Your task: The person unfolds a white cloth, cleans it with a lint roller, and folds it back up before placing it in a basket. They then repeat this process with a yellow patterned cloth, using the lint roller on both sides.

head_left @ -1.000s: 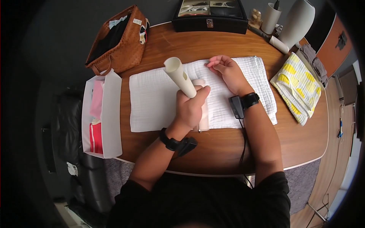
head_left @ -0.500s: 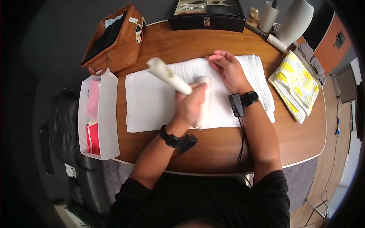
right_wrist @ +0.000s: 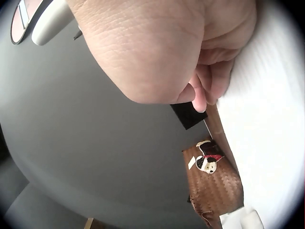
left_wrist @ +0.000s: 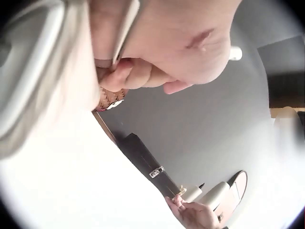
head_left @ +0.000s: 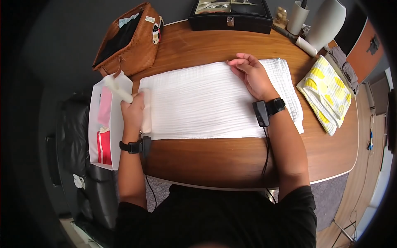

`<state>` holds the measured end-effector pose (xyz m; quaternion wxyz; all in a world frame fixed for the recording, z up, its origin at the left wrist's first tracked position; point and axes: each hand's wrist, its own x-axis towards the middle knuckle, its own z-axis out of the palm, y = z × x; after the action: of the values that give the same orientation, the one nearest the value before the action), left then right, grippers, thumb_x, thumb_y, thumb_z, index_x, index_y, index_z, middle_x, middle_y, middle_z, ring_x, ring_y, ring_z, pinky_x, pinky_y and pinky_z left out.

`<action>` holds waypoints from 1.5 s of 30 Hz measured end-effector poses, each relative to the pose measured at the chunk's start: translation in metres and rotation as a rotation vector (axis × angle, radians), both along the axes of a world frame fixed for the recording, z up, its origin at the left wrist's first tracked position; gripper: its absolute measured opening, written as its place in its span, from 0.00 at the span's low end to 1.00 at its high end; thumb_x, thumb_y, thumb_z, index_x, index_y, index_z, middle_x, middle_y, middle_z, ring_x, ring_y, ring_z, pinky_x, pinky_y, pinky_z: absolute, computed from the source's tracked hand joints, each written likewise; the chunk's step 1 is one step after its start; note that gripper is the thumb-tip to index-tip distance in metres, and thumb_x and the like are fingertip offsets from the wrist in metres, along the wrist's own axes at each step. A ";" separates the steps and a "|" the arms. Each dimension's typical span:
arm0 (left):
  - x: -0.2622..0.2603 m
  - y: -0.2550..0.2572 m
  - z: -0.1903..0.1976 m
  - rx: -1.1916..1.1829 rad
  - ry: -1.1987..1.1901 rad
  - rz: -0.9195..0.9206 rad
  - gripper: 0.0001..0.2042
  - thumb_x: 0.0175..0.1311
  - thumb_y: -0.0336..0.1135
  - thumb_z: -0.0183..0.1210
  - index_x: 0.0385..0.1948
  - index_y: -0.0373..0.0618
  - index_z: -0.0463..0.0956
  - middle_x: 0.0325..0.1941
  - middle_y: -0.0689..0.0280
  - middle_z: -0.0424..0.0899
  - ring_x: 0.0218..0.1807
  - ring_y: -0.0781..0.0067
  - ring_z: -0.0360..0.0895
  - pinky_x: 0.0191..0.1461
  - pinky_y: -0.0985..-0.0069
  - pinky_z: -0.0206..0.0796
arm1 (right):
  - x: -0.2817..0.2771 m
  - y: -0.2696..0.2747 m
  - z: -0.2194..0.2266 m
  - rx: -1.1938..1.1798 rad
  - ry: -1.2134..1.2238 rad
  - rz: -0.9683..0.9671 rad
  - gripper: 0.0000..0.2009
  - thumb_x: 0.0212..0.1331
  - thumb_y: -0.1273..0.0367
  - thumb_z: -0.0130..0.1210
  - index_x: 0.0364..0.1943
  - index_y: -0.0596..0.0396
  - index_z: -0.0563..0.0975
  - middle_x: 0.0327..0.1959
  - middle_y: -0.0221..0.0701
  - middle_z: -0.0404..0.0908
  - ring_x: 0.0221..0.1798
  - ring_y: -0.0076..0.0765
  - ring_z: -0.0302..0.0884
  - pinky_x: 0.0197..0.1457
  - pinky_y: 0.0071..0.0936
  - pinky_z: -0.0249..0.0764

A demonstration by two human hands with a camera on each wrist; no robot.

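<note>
A white crinkled muslin cloth (head_left: 194, 103) lies spread on the table. At its left end my left hand (head_left: 132, 113) grips a handheld garment steamer (head_left: 146, 109), its long pale head lying along the cloth's left edge. The tubular handle leans up and left over the white box, blurred. In the left wrist view the left hand's fingers (left_wrist: 138, 74) curl beside the large, out-of-focus pale head. My right hand (head_left: 254, 78) rests near the cloth's far right part, fingers loosely bent and holding nothing; the right wrist view shows that hand (right_wrist: 152, 52) against the cloth.
A white box (head_left: 126, 89) of folded clothes stands close left of the left hand, with a woven basket (head_left: 140, 58) behind it. A black glasses case (head_left: 248, 22) sits at the back. A yellow-patterned folded cloth (head_left: 324, 93) and a grey-white vase (head_left: 328, 25) are on the right.
My left hand has carried the steamer from the middle of the cloth to its left end. The cloth's middle now looks smoother. My right hand has hardly moved.
</note>
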<state>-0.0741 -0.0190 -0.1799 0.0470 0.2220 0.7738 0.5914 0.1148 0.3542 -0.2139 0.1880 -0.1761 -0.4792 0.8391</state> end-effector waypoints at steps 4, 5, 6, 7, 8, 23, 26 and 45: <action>0.024 0.032 0.021 -0.173 0.197 0.123 0.19 0.73 0.34 0.65 0.18 0.39 0.73 0.17 0.73 0.68 0.23 0.80 0.63 0.29 0.70 0.54 | -0.001 0.001 -0.001 -0.012 0.000 0.006 0.16 0.79 0.79 0.47 0.67 0.62 0.68 0.54 0.37 0.87 0.63 0.31 0.83 0.75 0.25 0.78; 0.030 0.038 0.033 -0.247 0.180 0.077 0.19 0.73 0.34 0.65 0.19 0.38 0.73 0.18 0.73 0.69 0.24 0.80 0.65 0.30 0.70 0.55 | 0.000 0.001 -0.002 -0.013 0.008 0.008 0.16 0.79 0.79 0.47 0.67 0.62 0.68 0.54 0.37 0.87 0.63 0.31 0.83 0.75 0.25 0.78; 0.036 0.043 0.043 -0.320 0.162 0.033 0.18 0.73 0.34 0.65 0.20 0.37 0.74 0.19 0.72 0.70 0.25 0.80 0.66 0.31 0.70 0.57 | 0.000 0.002 -0.003 -0.012 0.015 0.012 0.16 0.79 0.79 0.48 0.67 0.62 0.68 0.54 0.37 0.87 0.63 0.31 0.83 0.75 0.25 0.78; 0.044 0.052 0.052 -0.281 0.144 -0.046 0.19 0.73 0.34 0.65 0.20 0.38 0.74 0.20 0.73 0.70 0.26 0.80 0.66 0.32 0.71 0.57 | -0.001 0.002 -0.003 -0.010 0.023 0.017 0.16 0.79 0.79 0.48 0.67 0.62 0.68 0.54 0.37 0.87 0.63 0.31 0.83 0.75 0.25 0.78; 0.053 0.063 0.060 -0.242 0.127 -0.125 0.19 0.73 0.35 0.65 0.20 0.39 0.74 0.21 0.73 0.70 0.27 0.81 0.66 0.33 0.72 0.57 | -0.001 0.002 -0.002 -0.006 0.018 0.013 0.16 0.79 0.79 0.48 0.67 0.62 0.68 0.54 0.37 0.87 0.64 0.31 0.83 0.75 0.25 0.78; 0.121 0.160 0.069 0.503 -0.154 -0.766 0.24 0.79 0.56 0.45 0.26 0.48 0.67 0.22 0.69 0.65 0.30 0.70 0.64 0.47 0.66 0.62 | -0.003 0.006 -0.010 -0.070 0.058 0.032 0.17 0.78 0.80 0.48 0.66 0.63 0.68 0.54 0.38 0.86 0.63 0.31 0.82 0.74 0.25 0.78; 0.114 0.143 0.064 0.609 -0.165 -0.798 0.27 0.82 0.58 0.44 0.21 0.49 0.63 0.20 0.69 0.64 0.27 0.71 0.62 0.43 0.66 0.61 | -0.002 0.006 -0.007 -0.067 0.045 0.033 0.14 0.80 0.79 0.50 0.64 0.61 0.69 0.55 0.39 0.86 0.64 0.35 0.84 0.75 0.28 0.78; 0.053 -0.023 0.096 0.286 -0.274 -0.492 0.23 0.75 0.40 0.50 0.14 0.54 0.58 0.11 0.72 0.57 0.16 0.76 0.52 0.27 0.70 0.55 | 0.000 0.001 -0.002 0.004 0.000 0.038 0.12 0.78 0.79 0.49 0.61 0.61 0.74 0.54 0.34 0.86 0.62 0.29 0.83 0.75 0.25 0.77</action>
<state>-0.0212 -0.0424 -0.0841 0.2610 0.3252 0.5923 0.6894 0.1150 0.3552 -0.2155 0.1726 -0.1665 -0.4842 0.8414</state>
